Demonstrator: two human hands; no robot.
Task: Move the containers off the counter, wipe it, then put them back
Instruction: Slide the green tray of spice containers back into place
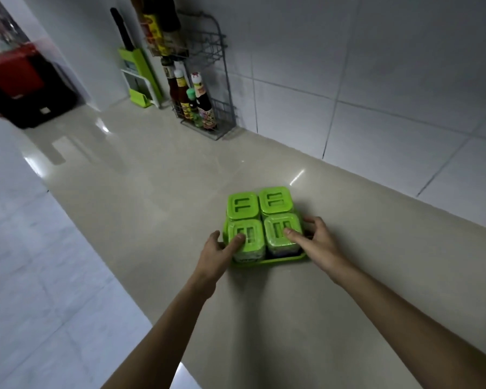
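Several square spice containers with bright green lids (275, 202) stand packed together in a green tray (289, 259) on the beige counter (157, 192). My left hand (222, 249) grips the tray's left side, its thumb lying on the near-left lid. My right hand (316, 244) holds the tray's right side, with the thumb on the near-right lid and fingers curled around the far edge. The tray rests on or just above the counter; I cannot tell which.
A grey wire rack (216, 80) with sauce bottles (201, 102) stands against the tiled wall at the back. Left of it is a green knife holder (139, 77). The counter's front edge runs diagonally at left, with the floor (34, 276) below.
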